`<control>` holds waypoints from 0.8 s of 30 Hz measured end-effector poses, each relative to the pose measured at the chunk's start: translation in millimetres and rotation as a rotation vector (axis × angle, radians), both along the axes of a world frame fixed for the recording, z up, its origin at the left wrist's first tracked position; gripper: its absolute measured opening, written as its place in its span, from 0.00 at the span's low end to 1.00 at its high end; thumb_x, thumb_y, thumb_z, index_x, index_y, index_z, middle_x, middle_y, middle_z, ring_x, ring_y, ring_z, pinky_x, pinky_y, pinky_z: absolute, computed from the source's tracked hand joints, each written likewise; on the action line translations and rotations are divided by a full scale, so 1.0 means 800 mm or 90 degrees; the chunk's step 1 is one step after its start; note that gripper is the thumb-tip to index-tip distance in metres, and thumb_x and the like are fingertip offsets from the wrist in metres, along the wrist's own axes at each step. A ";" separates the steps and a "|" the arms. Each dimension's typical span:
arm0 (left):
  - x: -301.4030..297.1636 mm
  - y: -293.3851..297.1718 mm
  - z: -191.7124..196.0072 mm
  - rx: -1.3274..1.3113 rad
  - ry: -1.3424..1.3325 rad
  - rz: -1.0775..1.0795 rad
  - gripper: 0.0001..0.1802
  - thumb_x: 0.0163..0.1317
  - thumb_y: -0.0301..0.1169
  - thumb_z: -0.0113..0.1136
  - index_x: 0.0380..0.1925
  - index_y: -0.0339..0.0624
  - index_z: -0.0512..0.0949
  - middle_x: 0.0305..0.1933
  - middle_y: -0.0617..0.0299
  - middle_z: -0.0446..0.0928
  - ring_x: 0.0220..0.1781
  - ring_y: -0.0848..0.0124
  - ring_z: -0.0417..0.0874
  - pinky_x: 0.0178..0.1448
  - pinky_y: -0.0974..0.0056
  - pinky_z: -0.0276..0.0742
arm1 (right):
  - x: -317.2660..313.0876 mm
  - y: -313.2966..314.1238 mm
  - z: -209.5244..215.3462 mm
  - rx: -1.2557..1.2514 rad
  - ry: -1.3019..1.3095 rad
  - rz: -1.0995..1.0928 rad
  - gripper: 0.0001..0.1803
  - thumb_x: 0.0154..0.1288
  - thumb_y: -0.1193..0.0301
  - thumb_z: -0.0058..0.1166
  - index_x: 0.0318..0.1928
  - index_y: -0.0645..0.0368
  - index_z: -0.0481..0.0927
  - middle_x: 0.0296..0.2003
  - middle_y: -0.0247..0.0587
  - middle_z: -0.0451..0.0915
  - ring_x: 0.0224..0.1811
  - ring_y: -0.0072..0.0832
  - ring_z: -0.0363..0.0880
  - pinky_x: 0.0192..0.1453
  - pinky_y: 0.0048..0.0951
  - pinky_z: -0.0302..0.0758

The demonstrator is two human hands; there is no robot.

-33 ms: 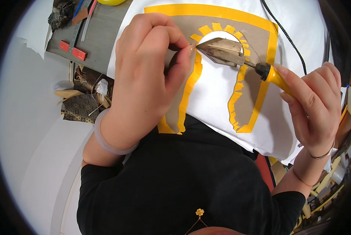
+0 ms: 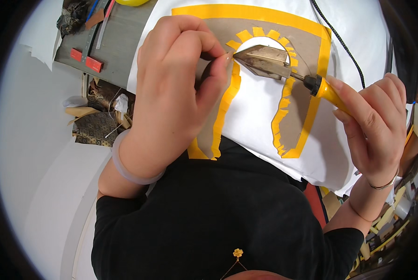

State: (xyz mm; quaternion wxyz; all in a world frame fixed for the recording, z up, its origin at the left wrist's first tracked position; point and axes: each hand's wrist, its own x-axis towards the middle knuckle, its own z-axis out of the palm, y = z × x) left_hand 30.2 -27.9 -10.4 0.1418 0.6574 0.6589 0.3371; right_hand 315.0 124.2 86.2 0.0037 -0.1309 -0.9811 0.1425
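A grey-brown card template (image 2: 307, 107) with a yellow fabric border (image 2: 246, 11) lies on a white cloth (image 2: 255, 121). The yellow edge is snipped into tabs folded around an arched cutout. My left hand (image 2: 171, 93) pinches the yellow fabric beside the arch with thumb and forefinger. My right hand (image 2: 375, 126) grips the yellow handle (image 2: 330, 93) of a small iron. Its pointed metal sole (image 2: 265, 60) lies across the arch, with the tip touching my left fingertips.
A black cord (image 2: 340, 42) runs from the iron up over the cloth. At the upper left is a grey board with red blocks (image 2: 90, 60), and below it patterned fabric scraps (image 2: 94, 128). Paper and yellow strips (image 2: 386, 219) clutter the lower right.
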 end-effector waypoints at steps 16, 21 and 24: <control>-0.013 -0.023 0.000 -0.010 -0.136 -0.008 0.17 0.71 0.19 0.76 0.55 0.35 0.79 0.63 0.51 0.78 0.59 0.66 0.85 0.62 0.65 0.84 | -0.030 0.041 0.012 0.020 -0.046 0.101 0.28 0.65 0.85 0.70 0.67 0.64 0.90 0.35 0.38 0.80 0.37 0.35 0.72 0.48 0.39 0.70; 0.004 -0.020 0.008 0.020 0.026 -0.010 0.29 0.53 0.23 0.89 0.51 0.40 0.80 0.59 0.52 0.77 0.56 0.59 0.83 0.56 0.59 0.83 | -0.017 0.045 0.012 0.041 -0.031 0.056 0.27 0.67 0.86 0.70 0.67 0.65 0.89 0.40 0.43 0.85 0.39 0.37 0.75 0.47 0.38 0.72; 0.006 -0.010 -0.002 0.066 0.045 -0.004 0.26 0.53 0.21 0.87 0.48 0.40 0.80 0.56 0.52 0.78 0.51 0.57 0.83 0.52 0.56 0.81 | -0.008 0.039 0.016 0.041 -0.034 0.029 0.27 0.67 0.86 0.70 0.67 0.66 0.89 0.41 0.44 0.86 0.40 0.37 0.75 0.48 0.38 0.73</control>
